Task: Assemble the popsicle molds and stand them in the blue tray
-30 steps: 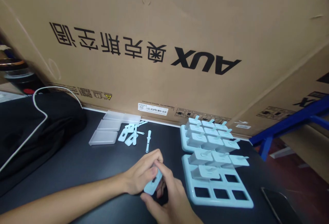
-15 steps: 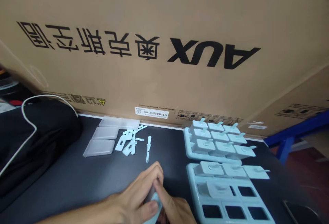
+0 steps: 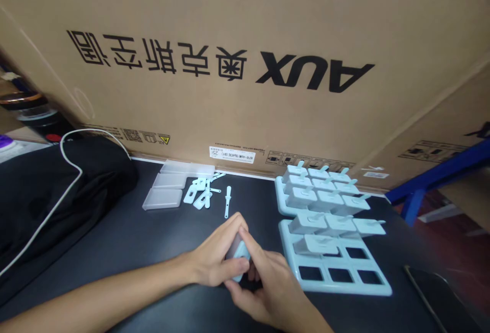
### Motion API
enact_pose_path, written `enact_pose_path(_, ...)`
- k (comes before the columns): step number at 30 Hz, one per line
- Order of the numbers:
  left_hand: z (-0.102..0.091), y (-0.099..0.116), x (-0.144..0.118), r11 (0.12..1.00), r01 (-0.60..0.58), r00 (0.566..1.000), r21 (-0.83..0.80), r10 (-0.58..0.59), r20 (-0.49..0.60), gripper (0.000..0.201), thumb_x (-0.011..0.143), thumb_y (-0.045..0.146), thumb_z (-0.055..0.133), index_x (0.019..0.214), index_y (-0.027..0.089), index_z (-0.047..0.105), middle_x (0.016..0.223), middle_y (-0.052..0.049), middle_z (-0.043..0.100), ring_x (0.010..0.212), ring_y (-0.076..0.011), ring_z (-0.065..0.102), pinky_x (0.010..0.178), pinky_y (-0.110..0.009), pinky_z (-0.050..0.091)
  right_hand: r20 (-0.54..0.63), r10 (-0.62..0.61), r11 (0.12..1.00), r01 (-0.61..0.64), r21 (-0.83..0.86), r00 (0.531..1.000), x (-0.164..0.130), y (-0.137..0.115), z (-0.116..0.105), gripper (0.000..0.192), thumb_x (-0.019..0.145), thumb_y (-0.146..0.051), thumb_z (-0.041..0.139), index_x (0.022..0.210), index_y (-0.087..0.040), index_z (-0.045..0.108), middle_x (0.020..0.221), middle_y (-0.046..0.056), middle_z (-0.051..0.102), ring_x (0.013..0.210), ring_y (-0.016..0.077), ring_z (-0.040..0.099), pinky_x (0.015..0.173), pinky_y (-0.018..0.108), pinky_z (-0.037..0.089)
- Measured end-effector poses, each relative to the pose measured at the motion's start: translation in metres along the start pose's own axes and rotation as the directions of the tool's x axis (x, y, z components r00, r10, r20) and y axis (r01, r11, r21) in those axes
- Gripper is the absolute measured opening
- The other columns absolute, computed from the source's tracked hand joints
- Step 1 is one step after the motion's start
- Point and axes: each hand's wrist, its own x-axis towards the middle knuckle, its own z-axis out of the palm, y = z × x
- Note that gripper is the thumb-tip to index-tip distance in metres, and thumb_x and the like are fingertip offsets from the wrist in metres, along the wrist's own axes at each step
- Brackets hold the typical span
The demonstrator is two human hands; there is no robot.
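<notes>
Between my hands, low in the middle of the view, is a popsicle mold (image 3: 241, 266) with a light blue lid and a translucent body. My left hand (image 3: 214, 254) wraps it from the left, thumb pressed on the lid. My right hand (image 3: 270, 274) closes on it from the right, its fingertips meeting my left ones at the top; fingers hide much of the mold. Just beyond lies a single blue popsicle stick (image 3: 227, 202). To the right, a light blue tray (image 3: 314, 284) holds several lidded molds (image 3: 312, 221), and some front slots are open.
A second tray (image 3: 281, 198) full of lidded molds stands behind the first. Clear mold bodies (image 3: 164, 199) and a pile of lids and sticks (image 3: 201, 190) lie at the back left. A large carton (image 3: 214, 108) walls the back. Black cloth (image 3: 88, 185) lies left, a phone (image 3: 440, 292) right.
My view has shifted, so the hands, trays and loose parts sit higher in the picture. Both hands still grip the mold, which shows more clearly now.
</notes>
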Motion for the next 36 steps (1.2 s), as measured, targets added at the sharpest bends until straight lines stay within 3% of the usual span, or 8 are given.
enact_pose_path(7, 0.006, -0.006, -0.005, 1.000, -0.015, 1.000, -0.006, 0.015, -0.022, 0.053, 0.093, 0.069, 0.030, 0.095, 0.017, 0.042, 0.091, -0.004, 0.046, 0.077, -0.0170, 0.047, 0.072, -0.034, 0.043, 0.068, -0.070, 0.996, 0.074, -0.050, 0.995, 0.002, -0.006, -0.010, 0.077, 0.089, -0.031, 0.058, 0.155, -0.011, 0.023, 0.074, 0.002, 0.070, 0.054, 0.0128, 0.062, 0.052, 0.023, 0.050)
enact_pose_path(16, 0.006, -0.001, -0.009, 0.981, -0.002, 0.997, 0.192, 0.016, -0.070, 0.057, 0.095, 0.069, 0.029, 0.101, 0.016, 0.048, 0.097, -0.007, 0.047, 0.087, -0.0208, 0.048, 0.082, -0.040, 0.044, 0.181, 0.002, 0.999, 0.006, -0.041, 0.983, 0.006, -0.004, -0.022, 0.071, 0.089, -0.034, 0.062, 0.151, -0.015, 0.035, 0.073, 0.000, 0.068, 0.057, 0.0116, 0.060, 0.055, 0.022, 0.047)
enact_pose_path(23, 0.008, -0.004, -0.009, 0.991, 0.032, 0.995, 0.130, -0.019, -0.099, 0.049, 0.097, 0.063, 0.032, 0.097, 0.017, 0.046, 0.092, -0.005, 0.050, 0.083, -0.0196, 0.048, 0.079, -0.038, 0.045, 0.214, 0.055, 0.994, -0.073, 0.075, 0.975, 0.007, -0.004, -0.018, 0.074, 0.089, -0.033, 0.061, 0.154, -0.017, 0.029, 0.071, -0.004, 0.066, 0.058, 0.0103, 0.060, 0.060, 0.021, 0.049)
enact_pose_path(27, 0.008, -0.004, -0.008, 0.993, -0.017, 0.998, 0.116, 0.023, -0.052, 0.052, 0.096, 0.065, 0.029, 0.098, 0.017, 0.047, 0.092, -0.005, 0.051, 0.080, -0.0183, 0.048, 0.077, -0.035, 0.044, 0.310, 0.143, 0.986, -0.109, -0.127, 0.940, 0.008, -0.014, -0.039, 0.080, 0.088, -0.035, 0.061, 0.156, -0.019, 0.021, 0.087, 0.002, 0.069, 0.069, 0.0156, 0.066, 0.061, 0.024, 0.048)
enact_pose_path(29, 0.006, -0.003, -0.008, 0.989, -0.076, 0.997, 0.124, 0.077, -0.011, 0.055, 0.093, 0.069, 0.029, 0.096, 0.017, 0.047, 0.090, -0.005, 0.050, 0.078, -0.0181, 0.046, 0.074, -0.034, 0.043, 0.298, 0.187, 0.958, -0.106, -0.266, 0.936, 0.000, -0.015, -0.053, 0.064, 0.088, -0.037, 0.060, 0.145, -0.019, 0.037, 0.089, 0.004, 0.069, 0.067, 0.0171, 0.066, 0.056, 0.025, 0.045)
enact_pose_path(31, 0.004, -0.002, -0.008, 0.984, -0.120, 0.993, 0.129, 0.119, 0.018, 0.055, 0.092, 0.070, 0.031, 0.094, 0.018, 0.047, 0.089, -0.006, 0.049, 0.078, -0.0187, 0.046, 0.074, -0.033, 0.042, 0.257, 0.202, 0.918, -0.091, -0.385, 0.945, -0.014, -0.010, -0.065, 0.028, 0.091, -0.037, 0.057, 0.114, -0.021, 0.056, 0.080, 0.002, 0.067, 0.057, 0.0153, 0.062, 0.050, 0.024, 0.040)
enact_pose_path(32, 0.003, -0.001, -0.007, 0.983, -0.125, 0.992, 0.133, 0.123, 0.028, 0.053, 0.092, 0.069, 0.033, 0.095, 0.017, 0.047, 0.089, -0.007, 0.049, 0.079, -0.0191, 0.046, 0.074, -0.033, 0.042, 0.229, 0.196, 0.893, -0.077, -0.444, 0.954, -0.023, -0.005, -0.068, 0.016, 0.092, -0.037, 0.055, 0.097, -0.022, 0.056, 0.073, 0.000, 0.065, 0.051, 0.0140, 0.059, 0.048, 0.024, 0.036)
enact_pose_path(36, 0.002, -0.001, -0.005, 0.986, -0.114, 0.992, 0.125, 0.106, 0.071, 0.042, 0.091, 0.058, 0.046, 0.099, 0.017, 0.051, 0.094, -0.008, 0.052, 0.083, -0.0196, 0.049, 0.077, -0.033, 0.044, 0.112, 0.135, 0.801, -0.041, -0.598, 0.985, -0.050, 0.016, -0.066, 0.020, 0.097, -0.032, 0.045, 0.080, -0.023, 0.047, 0.062, -0.002, 0.056, 0.045, 0.0125, 0.054, 0.047, 0.026, 0.032)
